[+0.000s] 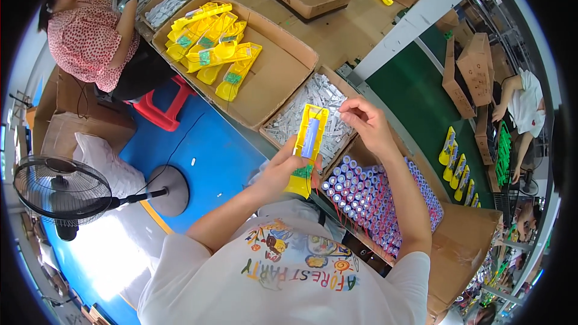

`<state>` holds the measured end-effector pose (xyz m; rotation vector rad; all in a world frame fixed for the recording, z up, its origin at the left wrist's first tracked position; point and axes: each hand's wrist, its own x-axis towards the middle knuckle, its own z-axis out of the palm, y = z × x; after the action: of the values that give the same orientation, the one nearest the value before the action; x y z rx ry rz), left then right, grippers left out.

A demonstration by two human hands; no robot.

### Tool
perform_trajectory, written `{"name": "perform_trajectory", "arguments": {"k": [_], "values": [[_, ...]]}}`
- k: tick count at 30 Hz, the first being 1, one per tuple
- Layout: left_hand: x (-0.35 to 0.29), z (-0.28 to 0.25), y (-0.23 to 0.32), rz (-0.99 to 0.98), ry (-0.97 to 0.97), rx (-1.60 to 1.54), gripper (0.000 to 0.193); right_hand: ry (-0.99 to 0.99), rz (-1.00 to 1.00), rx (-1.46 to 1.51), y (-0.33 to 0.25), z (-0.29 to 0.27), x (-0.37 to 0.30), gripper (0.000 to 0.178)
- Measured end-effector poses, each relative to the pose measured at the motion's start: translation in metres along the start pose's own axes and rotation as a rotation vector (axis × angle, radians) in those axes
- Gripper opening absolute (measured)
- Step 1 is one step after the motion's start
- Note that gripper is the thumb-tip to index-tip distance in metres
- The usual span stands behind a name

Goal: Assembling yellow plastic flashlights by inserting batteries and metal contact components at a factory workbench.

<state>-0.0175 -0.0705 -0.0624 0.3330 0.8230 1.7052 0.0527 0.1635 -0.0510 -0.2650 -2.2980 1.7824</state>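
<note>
My left hand (278,171) grips a yellow plastic housing (306,111), tilted upright in front of my chest. A blue cylindrical battery cell (310,138) lies in its upper hollow, and a green circuit board (303,171) shows lower down by my fingers. Just right of the housing is my right hand (370,126), thumb and forefinger brought close together; whatever is between them is too small to make out. Below both hands stands a cardboard box of small white strips (325,93). Under my right forearm, a carton holds many blue battery cells (355,186) with red wires.
A shallow cardboard tray (280,93) holds several yellow housings (211,48) with boards. At upper left a co-worker in a spotted top (90,45) works by the table. A fan (63,192) stands left. Across a green conveyor (409,90) with yellow housings (460,174), another person works.
</note>
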Motion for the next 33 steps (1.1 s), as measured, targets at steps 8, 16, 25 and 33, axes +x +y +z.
{"name": "perform_trajectory", "arguments": {"k": [8,16,25,33], "values": [[0.004,0.008,-0.002,-0.032,-0.001,0.208,0.04,0.088,0.106,0.215,-0.039,0.025,0.001,0.013],[0.007,0.009,-0.002,0.01,0.009,0.282,0.037,0.357,-0.155,-0.384,-0.045,0.041,-0.009,0.015],[0.011,0.004,-0.007,0.05,-0.081,0.339,0.039,0.388,-0.061,-0.035,-0.045,0.044,-0.008,0.011],[0.051,-0.042,0.118,0.578,0.655,1.177,0.019,0.835,-0.02,-0.824,0.099,-0.289,-0.039,0.025]]}}
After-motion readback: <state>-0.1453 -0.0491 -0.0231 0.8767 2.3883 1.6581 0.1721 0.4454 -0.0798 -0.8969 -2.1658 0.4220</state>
